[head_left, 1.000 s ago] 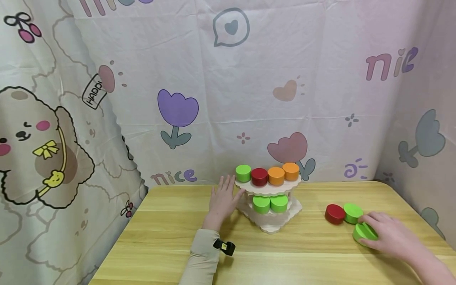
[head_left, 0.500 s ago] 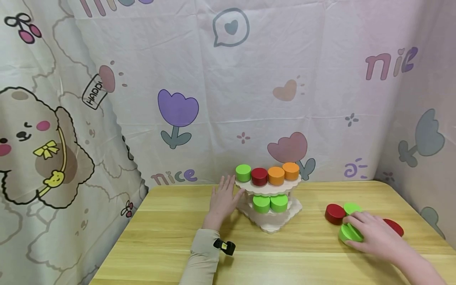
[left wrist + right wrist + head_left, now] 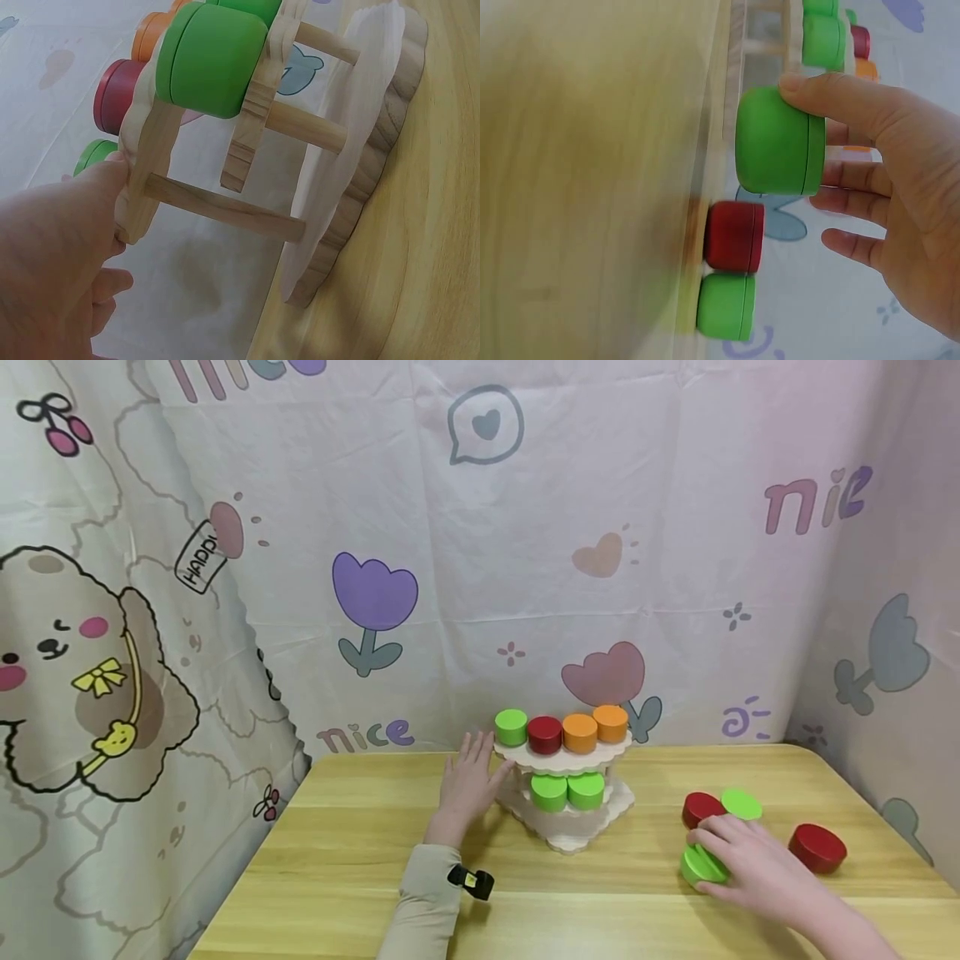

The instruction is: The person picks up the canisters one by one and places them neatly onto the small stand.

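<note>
A tiered wooden stand carries green, red and orange round blocks on its upper tier and two green blocks below. My left hand holds the left corner of the upper tier between thumb and fingers; in the left wrist view its thumb lies against the scalloped edge. To the right of the stand, my right hand grips a green round block by its sides, lifted off the table in the right wrist view. Behind that hand, a red block and a green block sit side by side.
Another red block lies at the right of the wooden table. A printed curtain hangs behind the table and along both sides. The left sleeve has a black device at the wrist.
My right hand has moved left with the green block, uncovering the red block at the right. The left hand has stayed at the stand. The view has shifted slightly.
</note>
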`<state>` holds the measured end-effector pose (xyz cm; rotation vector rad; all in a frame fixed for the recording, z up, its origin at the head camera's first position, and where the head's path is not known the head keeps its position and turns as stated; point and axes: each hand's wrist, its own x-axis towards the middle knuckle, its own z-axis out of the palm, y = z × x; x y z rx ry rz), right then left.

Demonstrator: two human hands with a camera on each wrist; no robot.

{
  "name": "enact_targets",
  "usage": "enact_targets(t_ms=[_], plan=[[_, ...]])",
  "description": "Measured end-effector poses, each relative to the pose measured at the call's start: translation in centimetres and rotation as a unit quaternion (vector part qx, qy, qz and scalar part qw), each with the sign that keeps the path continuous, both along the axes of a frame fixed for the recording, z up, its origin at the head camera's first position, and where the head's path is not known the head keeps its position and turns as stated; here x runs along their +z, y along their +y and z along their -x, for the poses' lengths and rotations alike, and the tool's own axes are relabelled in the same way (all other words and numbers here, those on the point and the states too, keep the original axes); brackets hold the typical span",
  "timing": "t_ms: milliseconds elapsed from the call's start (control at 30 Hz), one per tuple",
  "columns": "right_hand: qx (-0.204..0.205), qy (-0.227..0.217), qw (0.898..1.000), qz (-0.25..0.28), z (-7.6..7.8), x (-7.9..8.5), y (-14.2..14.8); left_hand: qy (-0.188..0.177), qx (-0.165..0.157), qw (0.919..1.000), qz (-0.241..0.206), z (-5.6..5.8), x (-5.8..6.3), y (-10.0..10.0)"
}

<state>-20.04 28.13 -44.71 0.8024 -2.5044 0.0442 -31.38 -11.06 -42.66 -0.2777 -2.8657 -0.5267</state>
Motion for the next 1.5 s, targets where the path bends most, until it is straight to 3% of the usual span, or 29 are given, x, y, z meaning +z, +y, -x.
enact_targets(t_ms=[367,633,800,1033,1333,1500], plan=[[0.032,-0.046,0.998,-0.016,-0.3,0.3,-2.7,-0.005,-0.003,1.0000,0.005,-0.2,-0.1,-0.1],[0.079,-0.020,0.996,-0.020,0.2,0.4,-5.5,-0.003,-0.008,1.0000,0.001,0.0,0.0,0.0],[0.089,-0.022,0.996,-0.022,0.2,0.4,-7.2,-0.003,-0.015,0.9999,-0.003,0.1,0.1,0.1],[0.098,0.015,0.995,-0.002,0.4,0.9,-9.0,-0.004,-0.018,0.9998,-0.003,0.4,0.0,-0.1],[0.100,-0.003,0.995,0.005,0.6,1.0,-10.9,-0.004,-0.026,0.9993,-0.025,0.5,0.1,-0.4],[0.097,-0.013,0.995,0.013,1.0,0.6,-12.1,-0.002,-0.035,0.9992,-0.021,1.2,-0.3,-0.8]])
